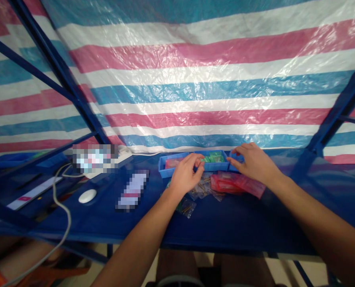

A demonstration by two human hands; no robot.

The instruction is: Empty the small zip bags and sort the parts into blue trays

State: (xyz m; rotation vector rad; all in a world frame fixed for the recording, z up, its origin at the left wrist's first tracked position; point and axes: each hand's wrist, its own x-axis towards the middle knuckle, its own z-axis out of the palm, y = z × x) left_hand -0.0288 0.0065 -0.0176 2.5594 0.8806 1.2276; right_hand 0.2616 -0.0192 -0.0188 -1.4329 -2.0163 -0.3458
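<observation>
My left hand [185, 175] is over the front of the blue bins, its fingers curled and thumb near the index finger; what they hold, if anything, cannot be made out. Just beyond its fingertips lie green packets [216, 157] in the middle blue bin [220, 166]. The left blue bin [166, 173] holds something pinkish, partly hidden by that hand. My right hand [252, 161] hovers at the right blue bin [232, 154], thumb and fingers apart. Below the hands lie red plastic bags [235, 183] and small clear bags [205, 188] with brass-coloured pieces inside.
On the blue table [243, 223], left of the bins, are a phone [134, 189], a white mouse-like object [87, 196] and a white power strip [125, 154]. A white cable [56, 195] hangs over the front edge. Striped sheeting [195, 91] backs the table.
</observation>
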